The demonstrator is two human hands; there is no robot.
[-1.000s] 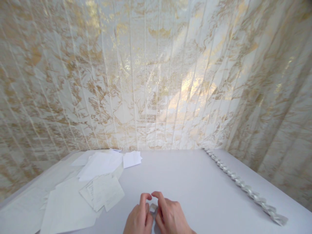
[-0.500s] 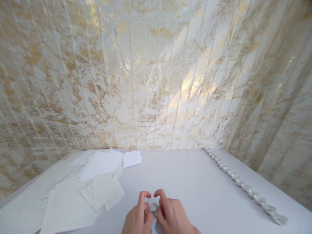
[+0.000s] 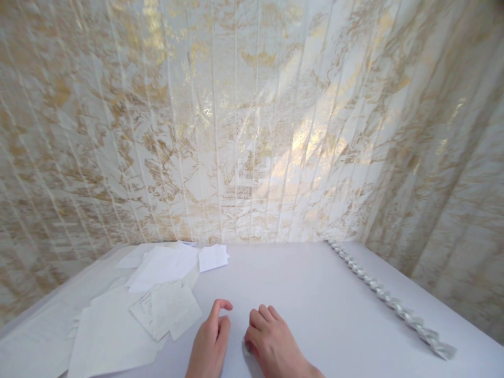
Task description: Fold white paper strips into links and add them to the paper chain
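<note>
At the bottom middle of the head view, my right hand [image 3: 273, 338] has its fingers curled down over a small greyish folded paper piece [image 3: 247, 347] on the table. Most of that piece is hidden under the fingers. My left hand [image 3: 208, 338] is beside it to the left, separated by a gap. Its index finger is bent, the thumb stands a little away from it, and nothing shows between them.
Loose white paper sheets [image 3: 114, 336] spread over the table's left side. Smaller paper squares [image 3: 173, 307] lie on them, and a little white stack [image 3: 212, 258] sits farther back. A long folded-paper chain [image 3: 378, 289] runs along the right. A patterned curtain [image 3: 244, 131] hangs behind.
My left hand has let go of the paper piece and moved left. The right hand has turned its fingers downward and now covers more of the piece.
</note>
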